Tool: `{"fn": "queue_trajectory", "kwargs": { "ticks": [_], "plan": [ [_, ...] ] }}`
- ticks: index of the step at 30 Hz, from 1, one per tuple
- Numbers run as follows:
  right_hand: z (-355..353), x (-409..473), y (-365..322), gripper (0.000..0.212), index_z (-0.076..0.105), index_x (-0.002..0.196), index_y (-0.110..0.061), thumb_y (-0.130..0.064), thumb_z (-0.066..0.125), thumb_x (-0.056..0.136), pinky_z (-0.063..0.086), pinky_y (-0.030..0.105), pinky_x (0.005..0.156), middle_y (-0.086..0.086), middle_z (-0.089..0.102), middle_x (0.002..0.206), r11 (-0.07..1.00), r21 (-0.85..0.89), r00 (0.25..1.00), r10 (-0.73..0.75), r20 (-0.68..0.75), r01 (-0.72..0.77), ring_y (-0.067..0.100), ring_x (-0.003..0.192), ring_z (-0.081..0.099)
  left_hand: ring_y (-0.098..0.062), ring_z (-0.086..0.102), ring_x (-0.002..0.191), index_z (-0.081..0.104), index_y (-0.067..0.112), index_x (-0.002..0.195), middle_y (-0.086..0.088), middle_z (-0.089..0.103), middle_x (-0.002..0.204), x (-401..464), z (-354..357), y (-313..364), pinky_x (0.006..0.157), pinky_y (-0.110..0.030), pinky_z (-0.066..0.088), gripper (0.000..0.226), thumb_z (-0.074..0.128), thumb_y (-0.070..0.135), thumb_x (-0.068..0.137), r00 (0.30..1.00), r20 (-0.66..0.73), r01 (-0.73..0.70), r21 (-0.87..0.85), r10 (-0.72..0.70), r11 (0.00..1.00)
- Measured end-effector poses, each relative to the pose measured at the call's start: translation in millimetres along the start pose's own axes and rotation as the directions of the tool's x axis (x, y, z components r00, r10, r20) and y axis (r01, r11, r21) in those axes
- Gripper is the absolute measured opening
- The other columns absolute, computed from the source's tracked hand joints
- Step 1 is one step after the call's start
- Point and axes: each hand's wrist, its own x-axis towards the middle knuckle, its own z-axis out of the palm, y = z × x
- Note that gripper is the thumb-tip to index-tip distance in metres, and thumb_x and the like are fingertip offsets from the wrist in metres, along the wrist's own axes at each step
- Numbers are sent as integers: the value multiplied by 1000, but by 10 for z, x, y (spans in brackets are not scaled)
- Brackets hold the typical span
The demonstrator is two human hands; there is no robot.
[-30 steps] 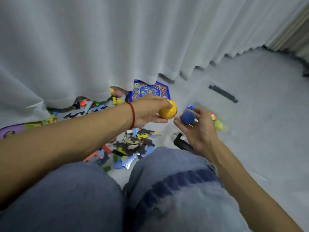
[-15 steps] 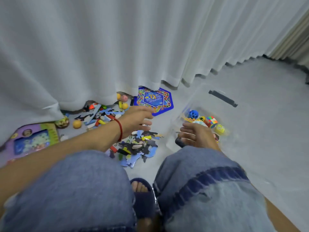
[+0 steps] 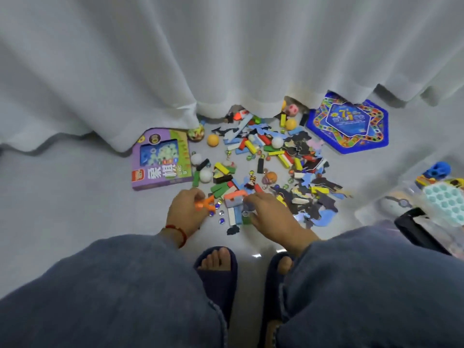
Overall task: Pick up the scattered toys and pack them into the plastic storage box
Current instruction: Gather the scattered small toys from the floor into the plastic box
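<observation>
A crouching person's left hand (image 3: 187, 212) is pinching an orange Y-shaped plastic toy (image 3: 204, 203); the right hand (image 3: 270, 212) is curling over glass marbles (image 3: 245, 213) on the floor. The clear plastic storage box (image 3: 391, 202) is sitting at the floor's right edge.

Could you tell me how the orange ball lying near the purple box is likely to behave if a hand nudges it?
The orange ball looks smooth and round, so it would probably roll freely on the bare floor. It resembles a table-tennis ball, so likely very light. Nothing touches it, so it may run toward the curtain or the purple box.
</observation>
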Motion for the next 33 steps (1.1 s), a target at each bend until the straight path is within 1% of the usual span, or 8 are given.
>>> {"fn": "queue_trajectory", "kwargs": {
  "ticks": [7, 14, 18, 22, 25, 28, 30, 33],
  "plan": [
    [508, 579, -23, 60, 50, 134, -16, -7, 71, 78, 44, 45, 97, 12, 53, 131, 890, -379, 966, -250, 64, 256, 33, 121, 49, -30, 44, 121, 45, 25, 136, -8, 47, 131, 152, 323, -324, 98, -43, 45, 65, 70, 30, 76, 981, 88, -192, 406, 170, 893],
    [516, 628, 119, 45, 58, 116, -7, 8, 60, 73, 45, 42, 83, 14, 56, 105, 818, -431, 901, -433, -25, 382, 31, 92, 51, -29, 45, 112, 46, 20, 139, -11, 44, 126, 286, 373, -313, 93, -36, 44, 56, 67, 30, 88, 954, 153, -292, 297, 257, 909],
    [481, 482, 166, 60, 53, 128, -5, 12, 63, 71, 47, 38, 82, 13, 52, 111, 920, -308, 943, -297, -151, 241, 28, 97, 45, -31, 49, 105, 54, 14, 128, -14, 48, 119, 354, 325, -271, 91, -40, 46, 50, 73, 21, 82, 944, 102, -330, 223, 315, 917],
    [231, 219, 233, 35, 63, 120, -13, -12, 69, 86, 46, 28, 79, 6, 52, 109, 948, 305, 892, 217, -396, -96, 19, 95, 49, -24, 51, 91, 55, 10, 112, -11, 51, 106, 262, 300, -62, 78, -38, 50, 45, 78, 16, 73, 941, -91, -319, 72, 325, 945],
    [-15, -10, 465, 22, 68, 106, -9, -24, 60, 91, 54, 37, 77, 6, 66, 97, 294, 916, 698, 716, -22, -272, 30, 93, 64, -16, 55, 81, 47, 15, 106, 0, 56, 95, 83, 309, 290, 67, -29, 48, 45, 79, 23, 75, 983, -48, -182, -236, 175, 955],
    [-213, -266, 716, 24, 64, 104, -2, -14, 51, 88, 54, 36, 63, 14, 63, 91, -466, 880, 651, 640, 409, -95, 30, 80, 61, -15, 61, 81, 43, 20, 113, -2, 62, 101, -65, 384, 682, 72, -31, 54, 52, 80, 29, 76, 977, 211, 108, -469, -7, 876],
    [-251, -397, 843, 24, 65, 106, -9, -24, 58, 89, 56, 39, 63, 12, 64, 102, -295, 937, 628, 698, 344, -186, 28, 87, 63, -18, 59, 71, 42, 21, 118, -8, 62, 99, -128, 464, 882, 63, -31, 55, 52, 76, 24, 80, 943, 332, 161, -525, 27, 836],
    [-222, -531, 986, 48, 58, 115, -28, -44, 80, 75, 57, 43, 83, 2, 61, 119, 563, 641, 738, 674, 9, -522, 25, 105, 63, -20, 51, 62, 48, 19, 116, -12, 57, 88, -161, 575, 1037, 50, -26, 47, 38, 67, 20, 83, 912, 408, 190, -517, 46, 834]
  ]
}}
